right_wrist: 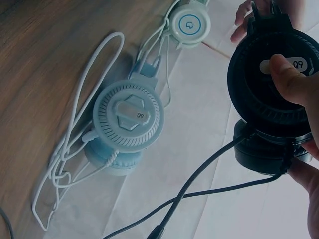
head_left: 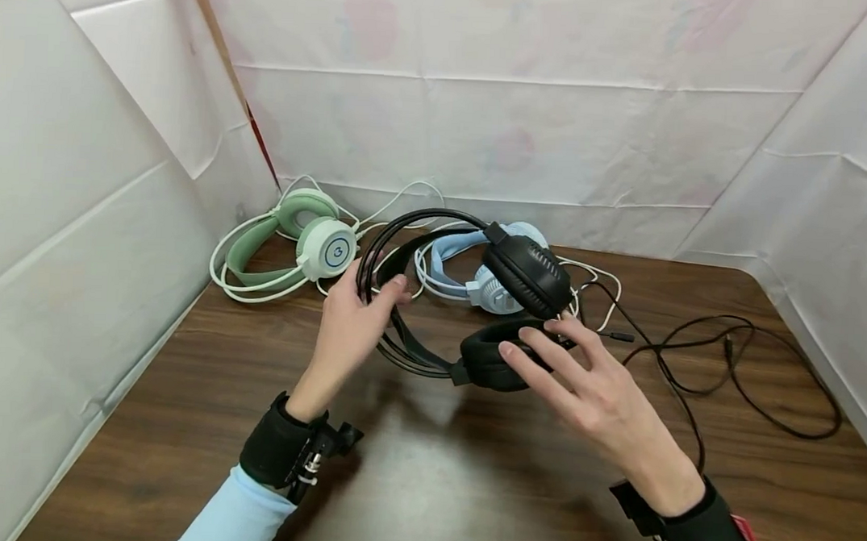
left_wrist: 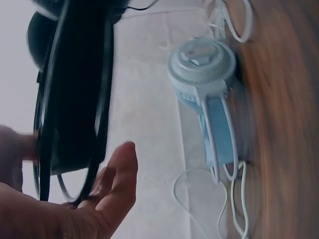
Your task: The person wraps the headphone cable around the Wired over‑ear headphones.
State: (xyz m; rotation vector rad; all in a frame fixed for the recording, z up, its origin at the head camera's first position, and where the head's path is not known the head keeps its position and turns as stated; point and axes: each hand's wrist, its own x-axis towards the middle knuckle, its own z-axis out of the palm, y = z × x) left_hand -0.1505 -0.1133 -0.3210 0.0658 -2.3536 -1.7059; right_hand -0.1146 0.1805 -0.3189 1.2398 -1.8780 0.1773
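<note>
Black over-ear headphones (head_left: 524, 274) are held up above the table, tilted, with their ear cups toward the right. My left hand (head_left: 355, 319) grips the headband between thumb and fingers. At the other end, my right hand (head_left: 591, 390) holds the lower ear cup (head_left: 498, 358); in the right wrist view its thumb (right_wrist: 286, 79) presses the cup's outer face, marked "Q9". Behind the black pair lie light blue headphones (head_left: 494, 293), partly hidden by it in the head view. Green and white headphones (head_left: 329, 246) rest at the back left, near my left hand.
A black cable (head_left: 744, 397) loops across the right side of the wooden table (head_left: 424, 480). White cables (head_left: 408, 189) run behind the green headphones and beside the blue ones. Pale sheeting (head_left: 519, 129) walls in the back and both sides.
</note>
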